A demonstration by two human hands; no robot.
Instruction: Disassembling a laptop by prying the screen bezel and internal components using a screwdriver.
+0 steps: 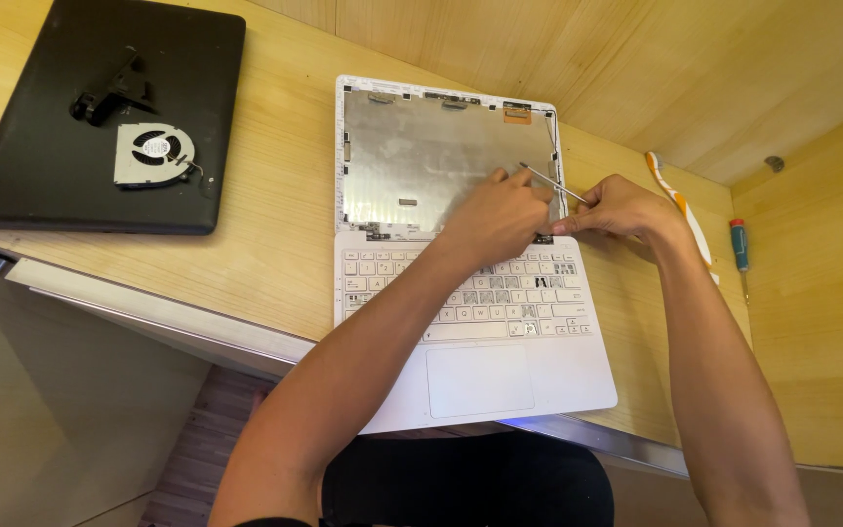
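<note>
Two hands meet over the hinge line of a white laptop (470,322) lying open on the wooden desk (275,244). The right hand (622,207) pinches thin metal tweezers (550,182) between closed fingertips; the left hand (498,217) curls beside them, fingers bunched together on the bare lid shell. Farther left, a black laptop (100,127) carries a loose fan (153,154). A screwdriver (740,249) lies near the right wall.

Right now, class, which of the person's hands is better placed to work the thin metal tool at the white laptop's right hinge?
The right hand: it pinches the thin metal tool just above the hinge of the white laptop. The left hand meets the tool's far end.
</note>
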